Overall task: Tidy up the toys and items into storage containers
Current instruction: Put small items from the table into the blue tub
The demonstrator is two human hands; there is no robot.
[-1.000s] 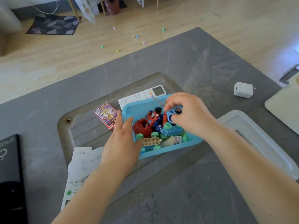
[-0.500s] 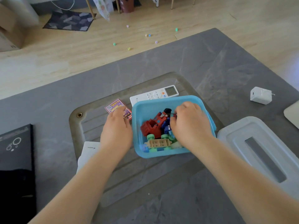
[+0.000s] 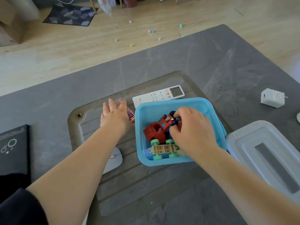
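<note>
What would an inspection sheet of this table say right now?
Surface: grey stone-look table with a recessed panel.
Job's things: blue plastic bin holding a red toy truck and building blocks; grey bin lid beside it.
Clutter: white remote control, purple card box, white charger plug, white mouse, black box.
Hands: left hand open over the card box; right hand in the bin, on the toys.
Cables: nothing seen on the table.
Surroundings: small coloured blocks on the wooden floor.
</note>
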